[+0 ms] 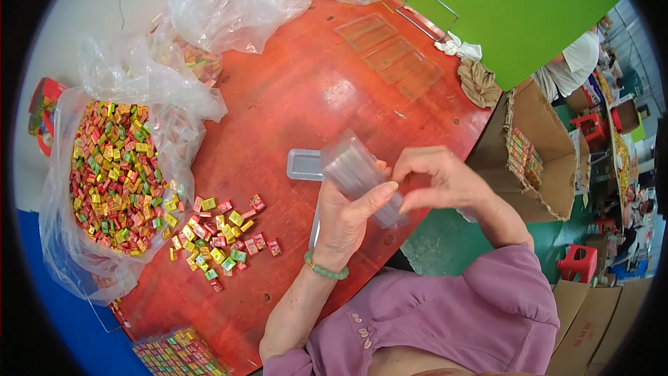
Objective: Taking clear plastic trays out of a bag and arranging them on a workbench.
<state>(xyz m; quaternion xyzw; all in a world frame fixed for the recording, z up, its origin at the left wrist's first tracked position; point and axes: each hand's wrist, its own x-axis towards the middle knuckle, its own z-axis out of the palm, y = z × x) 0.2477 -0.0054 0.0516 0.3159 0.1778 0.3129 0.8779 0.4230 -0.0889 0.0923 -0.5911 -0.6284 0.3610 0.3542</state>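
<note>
A stack of clear plastic boxes (362, 174), slightly blurred, is held up over the table's near edge. My left hand (348, 216), with a green bead bracelet at its wrist, is closed around the stack, thumb across the front. Close by on the stack's right side is my right hand (442, 179); its thumb and curved fingers are apart, and nothing shows between them. Flat on the table beyond my left hand lies a clear shallow plastic tray (304, 165). Small wrapped sweets (219, 240) in red, yellow and green lie loose left of my left forearm.
A large plastic bag (118, 174) full of sweets lies open on the red table (278, 97) at left. More clear bags (243, 0) stand behind it. Packed sweets (181, 351) sit at the lower left. An open carton (550, 146) and brown cloth (478, 83) are at right.
</note>
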